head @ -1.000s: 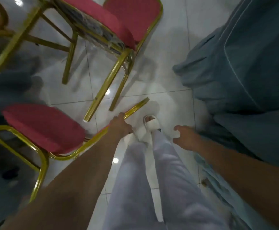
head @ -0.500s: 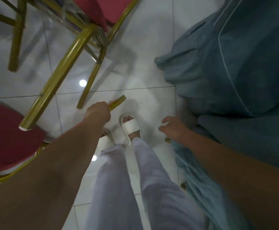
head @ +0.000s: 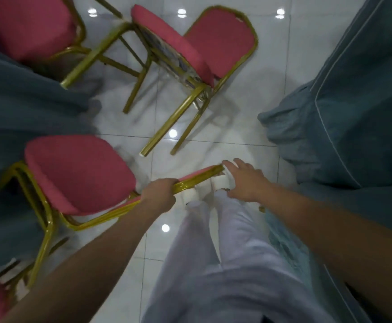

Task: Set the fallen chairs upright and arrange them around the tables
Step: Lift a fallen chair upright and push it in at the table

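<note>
Left hand (head: 159, 194) clamped on chair (head: 78, 173) backrest rail for steering; right hand (head: 246, 180) spread, resting at rail's end.

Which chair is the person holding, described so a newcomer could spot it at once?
Start at the white tiled floor between the grey-blue draped tables. Several red-cushioned chairs with gold metal frames stand or lie there. The held chair is the lower-left one, nearest the white trousers; only its backrest top is gripped by the left hand, with the right hand at its end.
</note>
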`<state>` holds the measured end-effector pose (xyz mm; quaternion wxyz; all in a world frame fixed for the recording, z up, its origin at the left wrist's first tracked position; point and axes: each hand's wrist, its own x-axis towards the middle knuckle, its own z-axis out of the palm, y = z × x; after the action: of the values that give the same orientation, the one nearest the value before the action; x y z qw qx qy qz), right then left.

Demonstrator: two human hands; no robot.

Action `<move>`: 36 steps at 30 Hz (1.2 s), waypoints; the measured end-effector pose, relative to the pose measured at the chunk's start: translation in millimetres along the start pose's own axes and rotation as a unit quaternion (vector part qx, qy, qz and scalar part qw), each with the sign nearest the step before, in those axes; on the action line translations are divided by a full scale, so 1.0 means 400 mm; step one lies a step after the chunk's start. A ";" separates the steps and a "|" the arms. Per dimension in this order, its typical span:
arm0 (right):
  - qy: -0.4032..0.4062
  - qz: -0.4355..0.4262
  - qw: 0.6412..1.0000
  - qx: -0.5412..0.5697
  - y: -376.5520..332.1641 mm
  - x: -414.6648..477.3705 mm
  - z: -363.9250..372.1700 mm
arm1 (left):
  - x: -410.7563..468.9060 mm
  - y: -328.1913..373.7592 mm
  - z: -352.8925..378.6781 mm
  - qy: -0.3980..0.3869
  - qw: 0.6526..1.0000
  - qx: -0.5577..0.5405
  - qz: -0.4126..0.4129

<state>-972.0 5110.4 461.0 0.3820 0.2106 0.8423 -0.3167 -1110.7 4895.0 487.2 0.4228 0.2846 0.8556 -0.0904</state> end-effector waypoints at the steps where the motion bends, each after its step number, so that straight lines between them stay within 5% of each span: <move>1: 0.010 -0.024 0.999 -0.023 -0.019 -0.005 -0.014 | -0.049 -0.004 -0.023 0.011 1.000 -0.009 0.003; 11: 0.045 -0.176 0.983 -0.005 -0.150 -0.132 -0.196 | -0.574 -0.157 -0.147 0.165 0.962 -0.216 0.037; 18: 0.073 -0.292 0.953 -0.041 -0.381 -0.295 -0.193 | -0.827 -0.283 0.038 0.241 0.912 -0.332 0.017; 21: 0.062 -0.333 0.935 -0.103 -0.498 -0.367 -0.108 | -0.931 -0.347 0.198 0.310 0.873 -0.369 -0.072; 28: 0.006 -0.358 0.928 -0.106 -0.714 -0.448 0.253 | -1.121 -0.446 0.483 0.438 0.702 -0.447 -0.341; 36: -0.081 -0.333 0.933 -0.113 -0.843 -0.515 0.518 | -1.268 -0.473 0.629 0.384 0.686 -0.330 -0.522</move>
<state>-939.6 4703.6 641.5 0.3429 -0.1528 0.8605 -0.3444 -804.5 4431.9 706.3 0.0081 -0.3557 0.9281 0.1093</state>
